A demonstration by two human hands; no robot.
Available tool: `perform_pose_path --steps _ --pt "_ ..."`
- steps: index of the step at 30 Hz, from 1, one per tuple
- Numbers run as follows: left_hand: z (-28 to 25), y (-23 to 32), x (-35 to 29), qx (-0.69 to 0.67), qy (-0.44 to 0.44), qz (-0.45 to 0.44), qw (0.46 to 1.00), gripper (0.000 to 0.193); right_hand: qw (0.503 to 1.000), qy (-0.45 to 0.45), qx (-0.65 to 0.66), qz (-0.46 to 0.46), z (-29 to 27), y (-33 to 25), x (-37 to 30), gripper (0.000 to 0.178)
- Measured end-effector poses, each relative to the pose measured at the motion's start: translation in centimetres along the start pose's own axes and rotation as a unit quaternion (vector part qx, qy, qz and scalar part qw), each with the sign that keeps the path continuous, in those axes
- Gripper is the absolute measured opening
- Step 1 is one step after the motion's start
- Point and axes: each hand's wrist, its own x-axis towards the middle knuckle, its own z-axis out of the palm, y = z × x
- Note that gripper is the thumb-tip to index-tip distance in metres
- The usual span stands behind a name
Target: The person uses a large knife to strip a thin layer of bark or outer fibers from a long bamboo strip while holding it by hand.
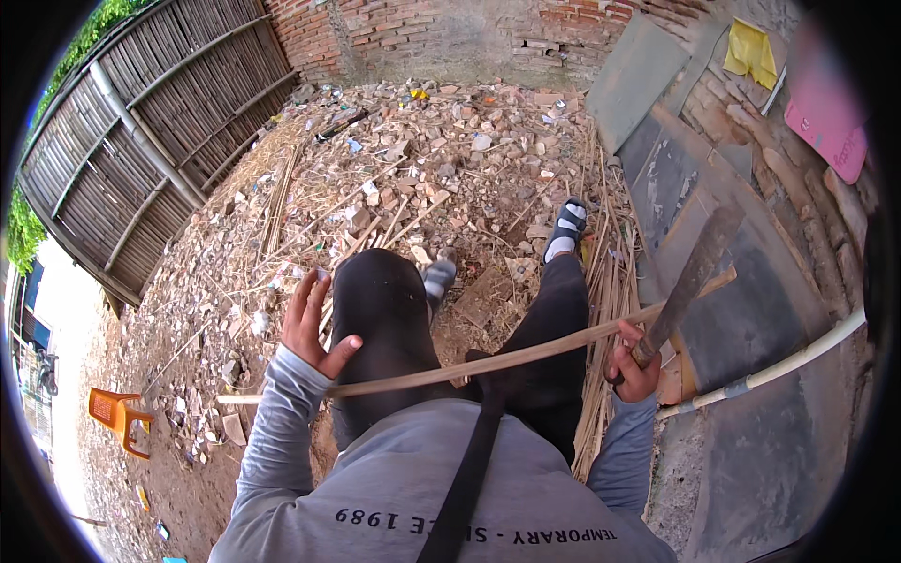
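Note:
A long, thin bamboo strip (450, 373) lies across my thighs, its left end passing beneath my left wrist and its right end rising past my right hand. My left hand (319, 328) is raised above the strip beside my left knee, thumb and fingers apart, with nothing in it. In my right hand (634, 364) is a machete (699, 258), gripped by its handle, the broad, dark, worn blade pointing up and to the right. The strip runs close to the fingers of that hand and behind the blade; whether the fingers touch it I cannot tell.
Split bamboo strips (605, 375) lie piled beside my right leg. Rubble (394, 141) covers the ground up to a brick wall (450, 38). Dark boards (751, 310) and a pale pole (807, 355) are at right. A bamboo fence (169, 122) and orange chair (120, 415) stand left.

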Motion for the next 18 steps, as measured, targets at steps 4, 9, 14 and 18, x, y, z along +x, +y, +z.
perform_pose_path --steps 4,9,14,18 --pt "1.1 0.1 2.0 -0.014 -0.007 0.021 1.000 0.099 1.000 -0.003 0.020 0.015 0.2 -0.6 -1.2 0.042" --pt "3.8 0.3 2.9 0.012 -0.035 0.024 0.999 0.095 0.999 0.017 0.016 0.030 0.7 -0.5 -2.4 0.041" --pt "6.0 -1.9 3.0 0.048 -0.147 -0.056 0.986 0.097 0.998 0.056 0.012 0.036 4.1 -0.6 -1.1 0.040" --pt "7.5 -3.0 2.3 0.027 -0.158 -0.071 0.984 0.099 0.998 0.035 -0.003 0.058 4.6 -1.2 -0.4 0.041"
